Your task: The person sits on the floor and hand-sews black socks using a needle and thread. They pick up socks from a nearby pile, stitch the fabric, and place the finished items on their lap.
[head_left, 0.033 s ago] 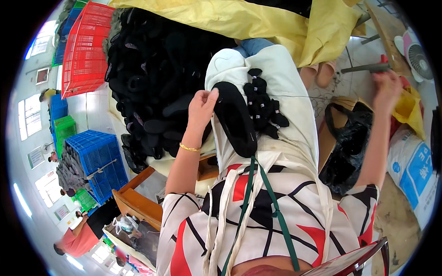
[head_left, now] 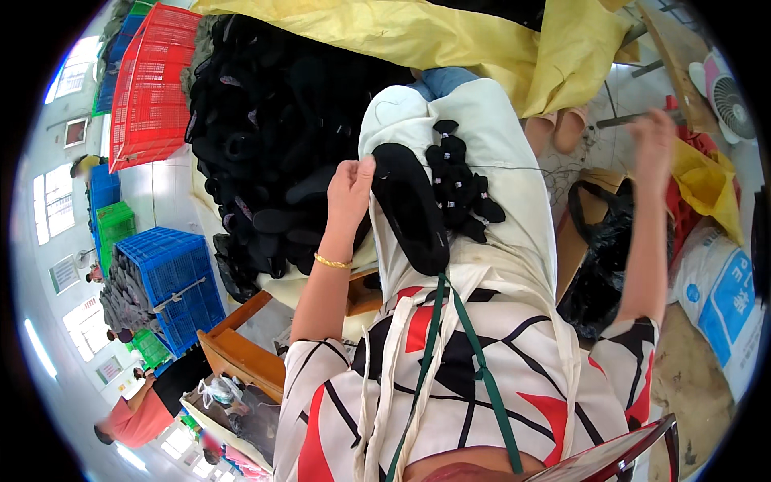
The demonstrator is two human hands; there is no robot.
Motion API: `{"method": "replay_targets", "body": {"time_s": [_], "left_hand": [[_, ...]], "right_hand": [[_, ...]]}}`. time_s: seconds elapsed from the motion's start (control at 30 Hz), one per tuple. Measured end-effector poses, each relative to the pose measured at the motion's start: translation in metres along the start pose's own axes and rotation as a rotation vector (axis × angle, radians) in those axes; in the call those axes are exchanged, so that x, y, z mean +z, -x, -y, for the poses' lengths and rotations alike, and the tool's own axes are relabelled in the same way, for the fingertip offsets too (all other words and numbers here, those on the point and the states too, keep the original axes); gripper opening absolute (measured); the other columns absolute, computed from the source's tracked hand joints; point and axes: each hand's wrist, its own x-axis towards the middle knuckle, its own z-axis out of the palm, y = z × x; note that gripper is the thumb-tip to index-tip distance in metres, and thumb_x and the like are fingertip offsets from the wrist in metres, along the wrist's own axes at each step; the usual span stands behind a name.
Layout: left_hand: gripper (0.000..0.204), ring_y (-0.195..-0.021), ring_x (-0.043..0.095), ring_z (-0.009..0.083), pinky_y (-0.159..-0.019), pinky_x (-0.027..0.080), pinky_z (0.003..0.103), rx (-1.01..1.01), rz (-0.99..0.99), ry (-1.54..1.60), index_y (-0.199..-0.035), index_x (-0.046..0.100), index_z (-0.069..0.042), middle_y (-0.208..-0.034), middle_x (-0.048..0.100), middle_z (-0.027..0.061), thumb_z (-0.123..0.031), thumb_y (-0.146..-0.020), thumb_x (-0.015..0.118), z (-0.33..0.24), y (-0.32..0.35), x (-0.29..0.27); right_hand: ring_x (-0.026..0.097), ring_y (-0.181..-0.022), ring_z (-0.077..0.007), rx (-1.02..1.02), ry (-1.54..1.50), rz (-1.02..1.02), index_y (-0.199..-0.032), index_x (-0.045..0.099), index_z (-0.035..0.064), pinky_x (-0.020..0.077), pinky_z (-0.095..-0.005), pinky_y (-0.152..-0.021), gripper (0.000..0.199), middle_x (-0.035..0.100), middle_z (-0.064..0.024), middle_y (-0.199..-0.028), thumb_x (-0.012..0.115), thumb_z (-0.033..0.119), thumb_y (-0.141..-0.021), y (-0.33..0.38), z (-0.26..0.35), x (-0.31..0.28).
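While the left hand (head_left: 351,191) pinches the edge of a black slipper sole (head_left: 409,210), the right hand (head_left: 652,145) is raised to the side, fingers pressed together on a thin thread (head_left: 514,168).
The sole is a long, matte, soft-looking oval lying on the cream apron (head_left: 514,241) over the lap; just beside it sits a cluster of small black pieces (head_left: 462,181). Left of it rises a heap of black soles (head_left: 273,153) beside a red plastic crate (head_left: 148,88).

Off to the left of my hand I see bright windows (head_left: 50,205) in a pale wall. The floor (head_left: 165,193) there is light and shiny. A brown wooden bench (head_left: 241,353) stands below my arm.
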Motion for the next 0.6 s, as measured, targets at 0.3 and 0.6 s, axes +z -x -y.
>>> {"method": "replay_targets", "body": {"time_s": [0.3,0.6], "left_hand": [[0.036,-0.052,0.048,0.0067,-0.048,0.039,0.023,-0.197,0.189,0.312,-0.078,0.056,-0.005,-0.062,0.051,-0.0011,-0.035,-0.095,0.066,-0.007,0.017,-0.006],[0.011,-0.069,0.057,0.0261,-0.058,0.048,0.035,0.48,-0.256,-0.341,-0.085,0.06,-0.007,-0.077,0.058,0.0059,-0.01,-0.084,0.07,-0.009,0.01,0.004]], "right_hand": [[0.061,-0.091,-0.0319,-0.676,0.372,0.966,-0.091,0.061,0.0052,0.051,-0.0429,-0.077,0.013,0.059,-0.0118,-0.088,0.067,0.015,-0.084,0.145,0.065,0.229],[0.06,-0.082,-0.0307,-0.781,0.376,0.856,-0.082,0.058,0.0054,0.0502,-0.041,-0.07,0.013,0.056,-0.0097,-0.079,0.065,0.016,-0.083,0.156,0.069,0.231]]}}
